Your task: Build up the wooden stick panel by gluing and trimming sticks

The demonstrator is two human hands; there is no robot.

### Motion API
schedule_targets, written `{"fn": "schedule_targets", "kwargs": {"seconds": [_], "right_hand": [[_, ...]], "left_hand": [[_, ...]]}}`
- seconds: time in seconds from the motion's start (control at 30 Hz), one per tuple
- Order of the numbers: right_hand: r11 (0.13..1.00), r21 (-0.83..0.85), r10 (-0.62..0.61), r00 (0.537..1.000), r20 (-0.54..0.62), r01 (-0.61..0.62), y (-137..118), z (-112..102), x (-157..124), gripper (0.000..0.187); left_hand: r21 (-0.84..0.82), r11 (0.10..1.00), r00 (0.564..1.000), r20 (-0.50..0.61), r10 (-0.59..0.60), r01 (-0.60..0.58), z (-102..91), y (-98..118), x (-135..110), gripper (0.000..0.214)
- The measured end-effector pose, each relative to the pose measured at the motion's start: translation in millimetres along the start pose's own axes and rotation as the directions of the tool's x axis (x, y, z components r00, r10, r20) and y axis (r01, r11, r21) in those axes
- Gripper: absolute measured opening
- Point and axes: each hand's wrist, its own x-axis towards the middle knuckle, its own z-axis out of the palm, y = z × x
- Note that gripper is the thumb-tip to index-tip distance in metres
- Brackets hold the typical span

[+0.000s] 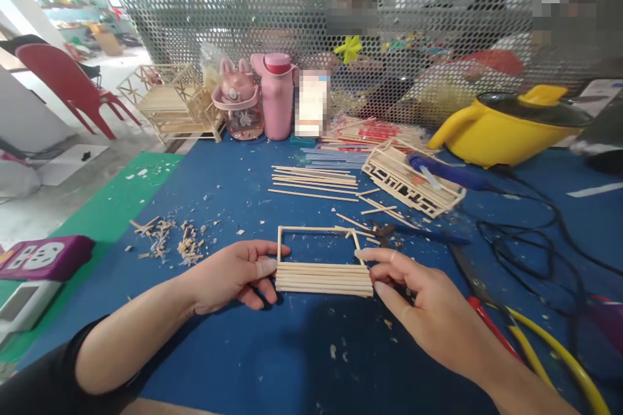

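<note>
Between my hands is a small rectangular frame of thin wooden sticks [324,279]. Its near part is a panel of several sticks side by side; the far part is an outline with a gap in the middle. My left hand [243,272] grips its left edge between thumb and fingers. At the right edge, my right hand [413,288] holds it with thumb and fingertips. Beyond it lie a few loose wooden sticks [314,185] and a pair of pliers [423,232]. A larger stick model [413,178] rests farther back with a blue glue gun [448,172] on it.
Cut stick scraps [189,243] lie at the left. A pink bottle [277,97], a rabbit-eared cup [241,104] and a stick house model [170,104] stand behind. At the right are a yellow pot [496,133], black cable [516,243] and yellow-and-red-handled cutters [479,288].
</note>
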Motion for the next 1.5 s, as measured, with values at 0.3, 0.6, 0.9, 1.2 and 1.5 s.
{"fn": "schedule_targets", "kwargs": {"seconds": [0.3, 0.6, 0.9, 1.2, 1.5], "right_hand": [[0.996, 0.081, 0.054, 0.925, -0.377, -0.026, -8, -11, -8, 0.028], [0.879, -0.472, -0.29, 0.716, -0.635, -0.063, -1, -94, 24, 0.049], [0.696, -0.671, -0.029, 0.925, -0.379, -0.253, 52, -107, 82, 0.063], [0.76, -0.609, -0.027, 0.925, -0.379, -0.228, 75, -119, 103, 0.051], [0.896, -0.397, -0.046, 0.848, -0.528, -0.199, 65, -128, 93, 0.046]], "left_hand": [[0.777, 0.573, 0.693, -0.262, 0.671, -0.26, 9.2, -4, -12, 0.03], [0.942, -0.275, 0.675, 0.33, 0.659, -0.192, 73.7, -2, 8, 0.06], [0.966, -0.206, 0.758, 0.252, 0.602, -0.157, 80.7, -6, 12, 0.035], [0.959, 0.061, 0.768, 0.183, 0.614, -0.278, 72.6, -4, 17, 0.026], [0.833, -0.229, 0.359, 0.443, 0.821, -0.504, 59.8, -4, 4, 0.025]]}}
